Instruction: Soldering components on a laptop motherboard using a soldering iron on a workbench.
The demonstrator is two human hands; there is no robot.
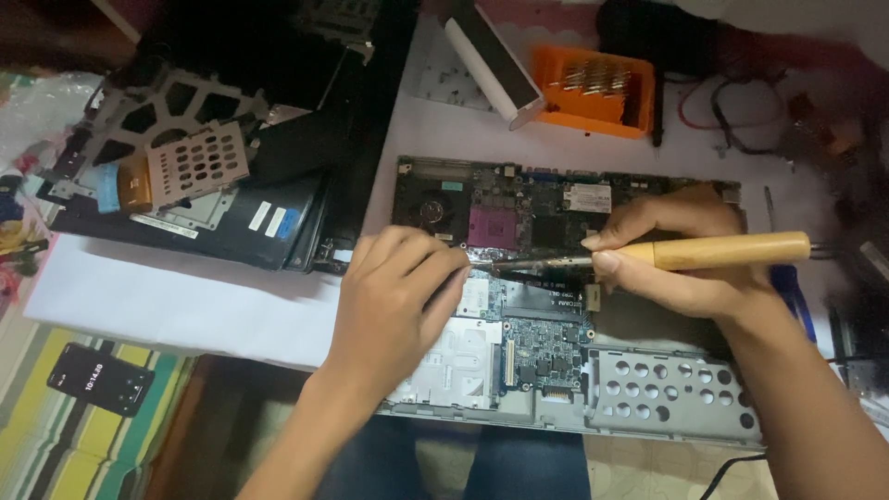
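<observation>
A laptop motherboard (519, 278) lies flat near the front edge of the bench (185, 310), its green and blue circuit areas facing up, with a purple processor socket (491, 225) and a round fan opening (431, 211) toward its far side. A perforated metal bracket (671, 389) sits along its near right corner.

The right hand (690, 255) is closed around the wooden handle of a soldering iron (685, 252), held almost level, with its metal shaft pointing left across the board. The tip reaches the middle of the board, just below the purple socket.

The left hand (403, 301) rests on the board from the near side, fingers curled in and pinched narrow right at the iron's tip; whether something thin is held between the fingertips cannot be told.

Beyond the board, an orange tray of screwdriver bits (593, 90) stands on the bench beside a white rectangular block (491, 65). To the left lies a dark laptop chassis (269, 139) with a perforated metal drive caddy (196, 165) on top. Tangled wires (741, 111) lie at the far right. A black phone (99, 378) rests on a striped cloth (56, 444) below the bench at lower left.
</observation>
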